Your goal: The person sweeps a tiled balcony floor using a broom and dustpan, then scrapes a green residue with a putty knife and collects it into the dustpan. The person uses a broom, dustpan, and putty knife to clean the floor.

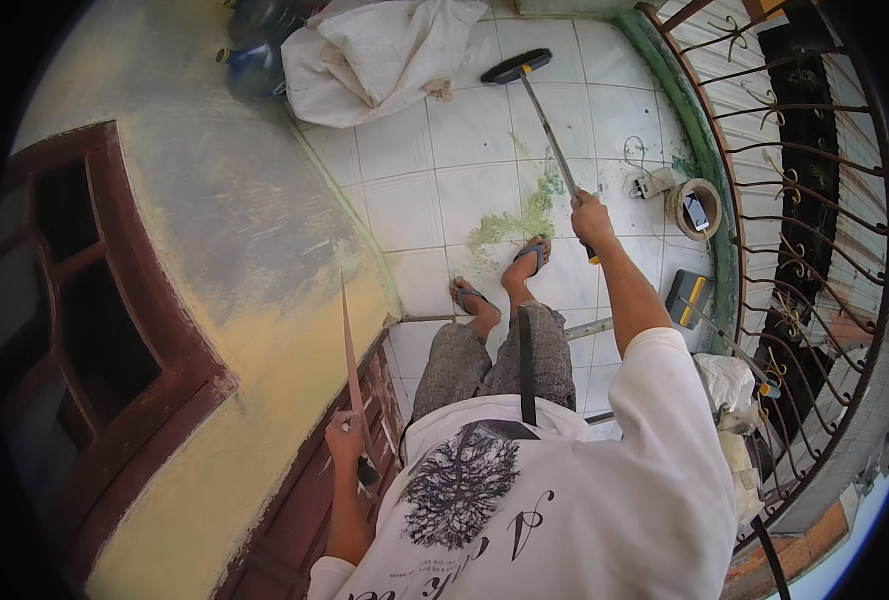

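My right hand (592, 220) is closed around the grey pole of a broom (553, 135), just above its black and yellow end. The broom's wide black bristle head (517, 67) rests on the white tiles ahead. My left hand (345, 437), low by the wall, has its fingers closed on a long, thin reddish-brown strip (351, 335) that tapers to a point. A dark end shows below that hand; I cannot make out what kind of tool it is. Yellow-green scraps or stains (520, 220) lie on the tiles between my sandalled feet and the broom head.
Ahead lie a white sack (375, 60) and blue plastic bottles (255, 68). At right stand a round container (682, 222) with a phone, a white power strip (653, 183) and a black-yellow tool head (689, 298). A metal railing (805, 150) bounds the right; a scraped wall (235, 200), the left.
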